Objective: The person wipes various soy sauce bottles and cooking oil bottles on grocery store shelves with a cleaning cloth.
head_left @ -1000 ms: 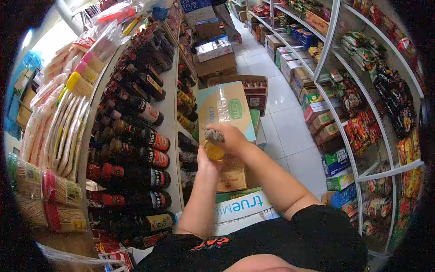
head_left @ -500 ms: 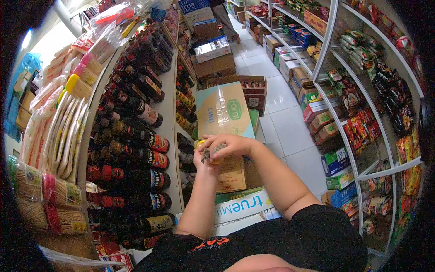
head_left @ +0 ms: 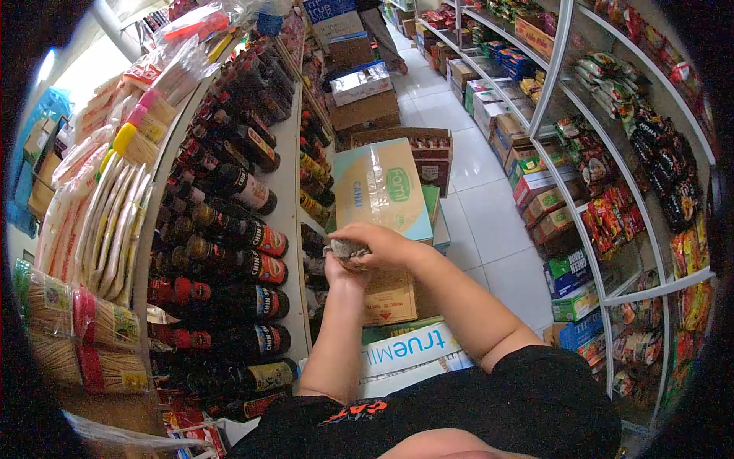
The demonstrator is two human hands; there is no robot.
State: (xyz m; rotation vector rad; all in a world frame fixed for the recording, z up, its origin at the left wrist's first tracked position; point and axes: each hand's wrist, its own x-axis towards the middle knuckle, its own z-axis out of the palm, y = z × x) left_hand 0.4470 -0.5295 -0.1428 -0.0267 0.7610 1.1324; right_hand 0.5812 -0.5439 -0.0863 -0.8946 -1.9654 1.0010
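Note:
My two hands meet in front of me, over the near end of the stacked cartons. A crumpled grey cloth (head_left: pixel 350 249) shows between them. My right hand (head_left: pixel 388 243) comes over from the right, its fingers curled across the cloth. From below, my left hand (head_left: pixel 341 268) is closed against the cloth's underside; I cannot tell what else lies inside its grip. Just past the hands lies a beige and light blue Fami carton (head_left: pixel 382 187), with a brown carton (head_left: pixel 391 300) beneath and nearer to me.
Shelves of dark sauce bottles (head_left: pixel 264 239) stand close on my left, with packs of skewers (head_left: pixel 111 340) at their outer end. On my right are glass-sided shelves of packets (head_left: pixel 612 222). A tiled aisle (head_left: pixel 489 222) runs ahead, where a person's leg (head_left: pixel 386 42) shows.
The grey cloth has turned between my hands and shows more of its surface. Yellow parts that showed at my fingers are now hidden. My right hand has shifted slightly left.

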